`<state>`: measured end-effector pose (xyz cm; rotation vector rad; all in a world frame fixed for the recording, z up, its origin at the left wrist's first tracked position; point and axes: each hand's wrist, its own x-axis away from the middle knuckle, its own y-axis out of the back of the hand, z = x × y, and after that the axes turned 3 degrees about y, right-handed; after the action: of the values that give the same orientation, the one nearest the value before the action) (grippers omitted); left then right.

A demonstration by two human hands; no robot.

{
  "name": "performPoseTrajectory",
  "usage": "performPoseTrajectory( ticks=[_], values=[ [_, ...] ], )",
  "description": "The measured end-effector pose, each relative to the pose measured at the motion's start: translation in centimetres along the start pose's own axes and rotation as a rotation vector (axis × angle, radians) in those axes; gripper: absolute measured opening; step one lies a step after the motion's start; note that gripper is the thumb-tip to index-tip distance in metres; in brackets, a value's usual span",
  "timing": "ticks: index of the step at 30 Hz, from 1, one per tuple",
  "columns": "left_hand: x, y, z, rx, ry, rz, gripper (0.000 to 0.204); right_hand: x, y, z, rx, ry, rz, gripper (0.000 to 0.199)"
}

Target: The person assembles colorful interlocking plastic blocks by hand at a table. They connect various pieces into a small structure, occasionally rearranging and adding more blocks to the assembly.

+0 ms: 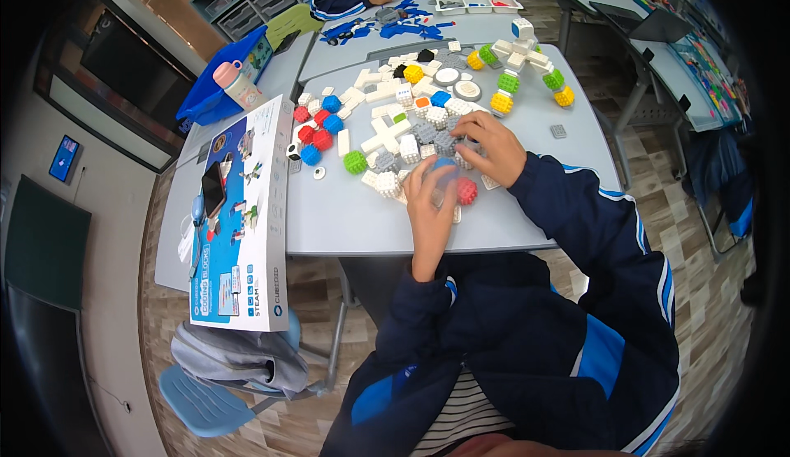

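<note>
The left hand (429, 204) pinches a blurred blue studded block (445, 168) over the light-grey surface (354, 222), beside a red studded block (467, 190); the right hand (495, 148), fingers spread and curved, is at grey studded blocks (425, 133); contact is unclear.

Blocks (383, 136) on table (346, 222); box (234, 227) left of blocks; bottle (239, 87) behind box; tray (480, 10) behind blocks, on farther table (327, 56).

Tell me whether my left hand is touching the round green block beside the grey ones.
Apart. The head view shows white blocks and grey blocks between the left hand and the round green block.
</note>
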<state>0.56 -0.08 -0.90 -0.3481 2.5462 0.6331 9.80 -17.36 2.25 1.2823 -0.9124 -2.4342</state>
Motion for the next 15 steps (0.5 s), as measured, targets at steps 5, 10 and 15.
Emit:
performPoseTrajectory(
  ticks=[5, 10, 15],
  values=[
    [0.2, -0.3, -0.2, -0.034, -0.029, -0.079, 0.027, -2.4, -0.4, -2.7, 0.17, 0.084, -0.093, 0.024],
    [0.1, -0.2, -0.7, -0.069, -0.072, -0.093, 0.027, -3.7, -0.8, -5.0, 0.343, -0.111, 0.104, 0.027],
    [0.1, -0.7, -1.5, -0.151, -0.168, -0.013, 0.029, -3.8, -1.6, -5.7, 0.423, -0.148, 0.206, 0.027]
  ],
)
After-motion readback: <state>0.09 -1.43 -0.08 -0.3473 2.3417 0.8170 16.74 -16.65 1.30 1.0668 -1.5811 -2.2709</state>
